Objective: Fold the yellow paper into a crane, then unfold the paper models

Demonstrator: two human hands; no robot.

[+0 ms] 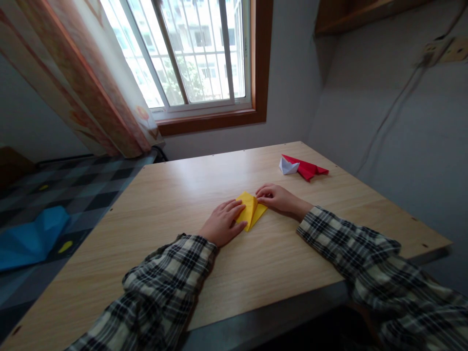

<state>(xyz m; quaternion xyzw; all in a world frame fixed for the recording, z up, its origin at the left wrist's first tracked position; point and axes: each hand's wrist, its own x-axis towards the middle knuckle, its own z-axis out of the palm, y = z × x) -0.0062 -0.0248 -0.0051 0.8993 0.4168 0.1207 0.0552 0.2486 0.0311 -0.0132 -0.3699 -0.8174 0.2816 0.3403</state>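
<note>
A sheet of yellow origami paper (pixel 249 208), folded into a kite-like shape, lies on the wooden table between my hands. One flap on its right side stands up from the rest. My left hand (pixel 222 222) lies flat with fingers stretched out, pressing on the paper's left part. At the right, my right hand (pixel 277 199) pinches the edge of the raised flap between thumb and fingers. The fingers partly hide the paper's left and upper right edges.
The table (pixel 175 195) carries a small white paper boat (pixel 288 166) and a red folded paper plane (pixel 309 168) near its far right. Left and lower, a blue folded paper (pixel 34 236) rests on a checked cloth (pixel 109 178). A window (pixel 197 53) and curtain (pixel 84 73) are behind.
</note>
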